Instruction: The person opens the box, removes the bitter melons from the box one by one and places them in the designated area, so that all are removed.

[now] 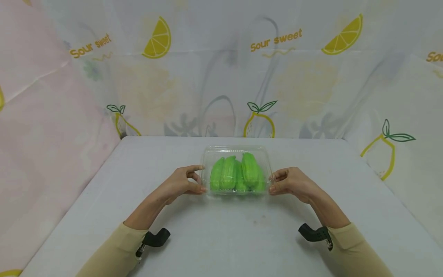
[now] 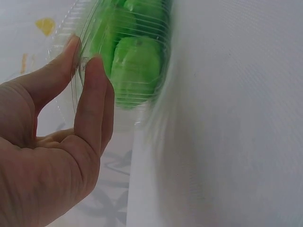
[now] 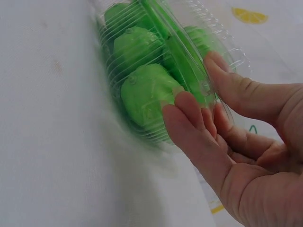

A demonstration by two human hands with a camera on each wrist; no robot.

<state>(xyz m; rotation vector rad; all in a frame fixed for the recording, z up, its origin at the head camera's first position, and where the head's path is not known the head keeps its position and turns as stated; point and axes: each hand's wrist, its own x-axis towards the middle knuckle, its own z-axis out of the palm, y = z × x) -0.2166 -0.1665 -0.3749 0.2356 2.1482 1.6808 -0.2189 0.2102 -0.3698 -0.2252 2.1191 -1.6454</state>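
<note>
A clear plastic clamshell box (image 1: 237, 149) stands near the middle of the white table, its lid down over the base. Through the plastic show several green, ridged, banana-shaped pieces (image 1: 228, 173), lying side by side. At the box's left end, my left hand (image 1: 181, 181) pinches the rim between thumb and fingers; the left wrist view has the thumb above the rim and fingertips (image 2: 94, 71) beneath it. My right hand (image 1: 294, 184) does the same at the right end, thumb (image 3: 222, 71) on the lid side and fingers under the rim.
The white table (image 1: 221, 238) runs back to a fabric backdrop (image 1: 194, 77) printed with lemons and lettering. More fabric hangs at the left and right sides. A black camera mount (image 1: 155, 238) sits on each wrist, by the sleeve cuffs.
</note>
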